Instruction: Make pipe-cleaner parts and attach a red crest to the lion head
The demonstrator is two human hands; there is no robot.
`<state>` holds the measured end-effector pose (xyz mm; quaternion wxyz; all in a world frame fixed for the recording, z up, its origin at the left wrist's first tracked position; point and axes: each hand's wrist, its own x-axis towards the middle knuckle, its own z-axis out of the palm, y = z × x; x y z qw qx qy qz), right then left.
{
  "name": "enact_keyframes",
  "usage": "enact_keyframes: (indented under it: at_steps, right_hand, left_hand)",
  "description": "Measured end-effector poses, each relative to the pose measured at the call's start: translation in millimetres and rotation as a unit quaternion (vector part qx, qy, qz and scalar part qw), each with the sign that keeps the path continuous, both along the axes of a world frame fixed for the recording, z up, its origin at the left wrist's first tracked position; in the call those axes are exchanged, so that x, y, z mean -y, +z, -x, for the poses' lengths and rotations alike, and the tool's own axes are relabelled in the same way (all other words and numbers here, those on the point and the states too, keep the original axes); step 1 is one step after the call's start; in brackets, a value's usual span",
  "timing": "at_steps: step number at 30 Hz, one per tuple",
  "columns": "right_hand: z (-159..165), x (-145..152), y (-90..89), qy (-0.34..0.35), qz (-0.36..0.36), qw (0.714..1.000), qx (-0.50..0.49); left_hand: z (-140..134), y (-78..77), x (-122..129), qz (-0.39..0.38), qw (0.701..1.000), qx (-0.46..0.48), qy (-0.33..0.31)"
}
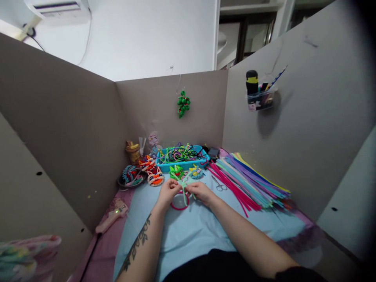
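Both of my hands meet over the middle of the blue cloth (199, 231). My left hand (169, 192) pinches one side of a bundle of pale green pipe cleaners (184, 184), whose ends fan out in several directions. From the other side, my right hand (200, 190) pinches the same bundle. Just below and behind it, a dark pink ring (178, 209) of pipe cleaner lies on the cloth, partly covered by the green strands. Close beyond my fingers sit a green pipe-cleaner figure (176, 171) and a blue and yellow one (196, 172).
A blue basket (164, 167) of pipe-cleaner scraps stands at the back. On the right lie scissors (221, 187) and long pipe cleaners (249, 180) in several colours. At left are orange figures (155, 178), a dark bowl (140, 183) and a pink glue gun (111, 219). Grey panels surround the table.
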<state>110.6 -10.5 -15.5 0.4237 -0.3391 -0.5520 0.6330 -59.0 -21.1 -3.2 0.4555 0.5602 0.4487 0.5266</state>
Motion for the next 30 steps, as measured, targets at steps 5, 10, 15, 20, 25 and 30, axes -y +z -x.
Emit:
enact_keyframes:
  at_steps: [5, 10, 15, 20, 25, 30]
  right_hand:
    - [2, 4, 4.9, -0.002, 0.009, 0.999, -0.038]
    - [-1, 0, 4.2, -0.044, 0.002, 0.997, -0.063]
    - [0, -2, 0.7, -0.072, -0.031, 0.996, -0.051]
    - [7, 0, -0.2, -0.094, -0.054, 0.993, -0.047]
    - [12, 0, 3.1, -0.145, -0.065, 0.984, -0.075]
    - [18, -2, 2.6, -0.181, -0.056, 0.977, -0.096]
  left_hand:
    - [1, -1.5, -3, 0.007, 1.0, -0.026, -0.011]
    - [2, -4.1, -1, 0.019, 0.998, -0.048, -0.043]
    - [0, 0.0, 4, 0.03, 0.997, -0.036, -0.067]
    - [-2, 1.5, 5, 0.054, 0.997, 0.013, -0.061]
    - [-3, 1.2, 6, 0.082, 0.991, 0.098, -0.048]
    - [-14, 4.1, 12, 0.102, 0.982, 0.137, -0.074]
